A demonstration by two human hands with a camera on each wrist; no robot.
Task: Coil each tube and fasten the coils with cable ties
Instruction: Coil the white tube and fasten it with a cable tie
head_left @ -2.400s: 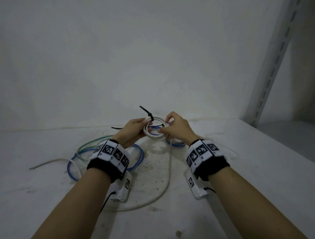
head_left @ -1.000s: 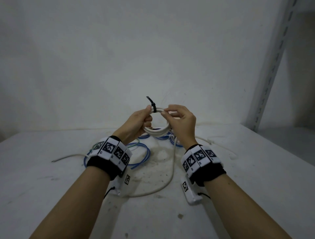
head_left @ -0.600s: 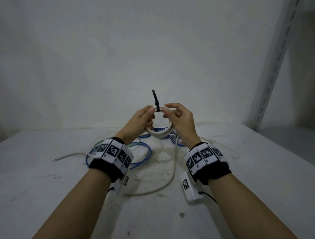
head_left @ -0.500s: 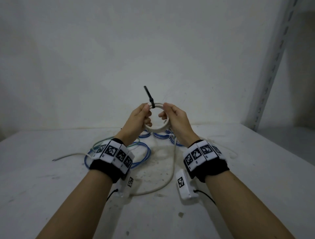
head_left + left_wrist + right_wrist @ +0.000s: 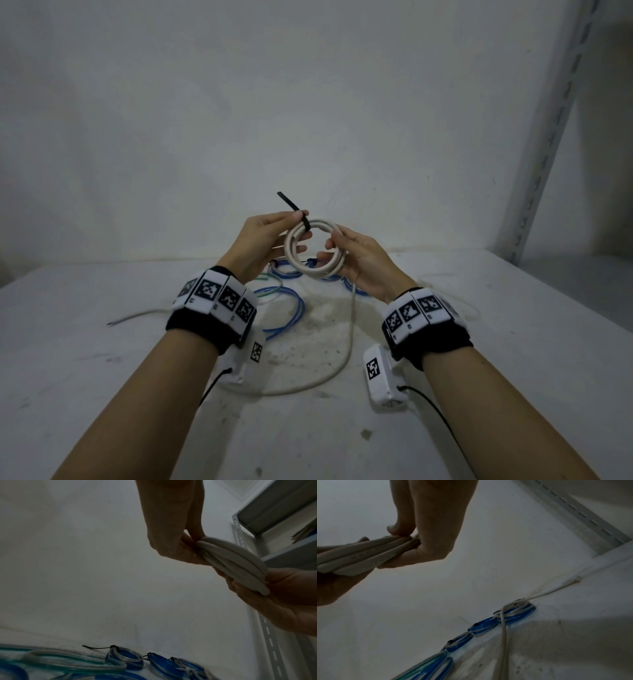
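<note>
white tube coil [image 5: 314,249] held mid-air above table [image 5: 513,342] | left hand [image 5: 263,240] pinching coil at 11 o'clock by black cable tie [image 5: 297,211] | right hand [image 5: 359,262] gripping coil at 4 o'clock | tied blue coils [image 5: 516,613] on table behind

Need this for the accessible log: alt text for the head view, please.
Both hands hold a white tube coil upright above a white table: left hand pinching it at the black cable tie, right hand gripping the opposite side. The tube's loose end trails down onto the table, where blue tubes lie behind the wrists.
</note>
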